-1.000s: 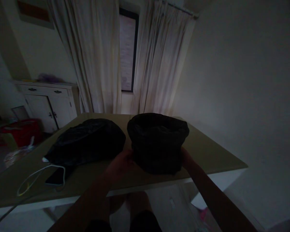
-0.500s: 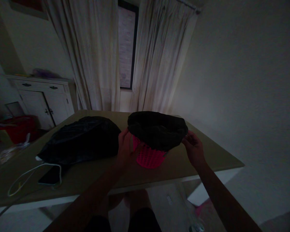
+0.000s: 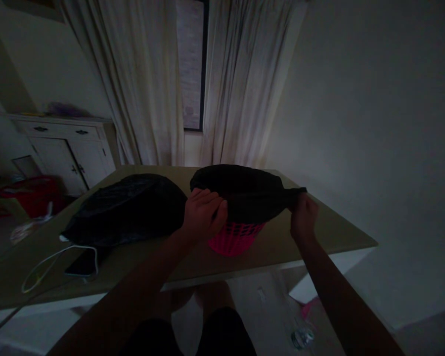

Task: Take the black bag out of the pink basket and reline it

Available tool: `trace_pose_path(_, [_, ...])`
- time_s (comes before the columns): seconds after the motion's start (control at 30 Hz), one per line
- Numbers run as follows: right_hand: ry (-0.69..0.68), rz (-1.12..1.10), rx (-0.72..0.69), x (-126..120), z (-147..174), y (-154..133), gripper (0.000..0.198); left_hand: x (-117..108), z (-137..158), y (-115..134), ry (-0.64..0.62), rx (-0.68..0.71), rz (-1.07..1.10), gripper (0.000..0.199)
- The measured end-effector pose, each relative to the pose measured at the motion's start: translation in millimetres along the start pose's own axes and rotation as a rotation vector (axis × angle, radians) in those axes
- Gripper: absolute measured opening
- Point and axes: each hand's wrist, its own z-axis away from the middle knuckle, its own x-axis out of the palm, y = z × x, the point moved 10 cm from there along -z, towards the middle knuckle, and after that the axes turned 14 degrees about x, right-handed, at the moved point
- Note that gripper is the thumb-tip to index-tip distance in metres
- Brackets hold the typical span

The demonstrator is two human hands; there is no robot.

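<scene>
A pink basket (image 3: pixel 233 240) with a lattice wall stands on the table near its front edge. Over its mouth lies a black plastic bag (image 3: pixel 244 202), its edge folded outward down the upper wall. My left hand (image 3: pixel 204 213) is closed on the bag at the rim's left side. On the right, my right hand (image 3: pixel 304 213) grips the bag's edge and holds it stretched out from the rim into a taut corner. The basket's upper part is hidden under the bag.
Left of the basket lies a bulging black bag (image 3: pixel 129 210) on the table (image 3: pixel 141 277). A phone (image 3: pixel 82 262) with a white cable (image 3: pixel 40 264) rests in front of it. On the floor are a plastic bottle (image 3: pixel 302 338) and a red container (image 3: pixel 33 195).
My left hand has moved from the basket's side up to the rim and closed on the bag. My right hand has pulled the bag's edge out to the right.
</scene>
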Motion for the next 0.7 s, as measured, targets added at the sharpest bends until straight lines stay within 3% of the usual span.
trace_pose_path(0.1, [0.012,0.062,-0.063,8,-24,-32,0.04,-1,-3,4,0.017,0.002,0.028,0.04])
trace_pose_path(0.2, [-0.179,0.111,0.011,49,-52,-55,0.022,-2,-8,14,0.027,0.02,0.046,0.039])
trace_pose_path(0.27, [-0.329,0.103,0.103,85,-59,-68,0.028,-1,-12,21,0.025,0.032,0.06,0.039])
trace_pose_path(0.37, [-0.648,0.042,0.164,148,-38,-106,0.034,4,-17,30,-0.007,0.033,0.094,0.037])
trace_pose_path(0.47, [-0.883,-0.093,-0.118,184,6,-189,0.017,7,-16,32,-0.04,0.007,0.1,0.035])
trace_pose_path(0.53, [-0.91,-0.239,-0.305,181,27,-243,0.023,5,-12,28,-0.04,-0.04,0.056,0.032])
trace_pose_path(0.6, [-0.825,-0.397,-0.391,162,25,-278,0.036,-2,-7,23,-0.011,-0.102,0.005,0.024])
trace_pose_path(0.7, [-0.636,-0.463,-0.339,127,-9,-279,0.035,-14,1,18,0.056,-0.191,-0.037,0.017])
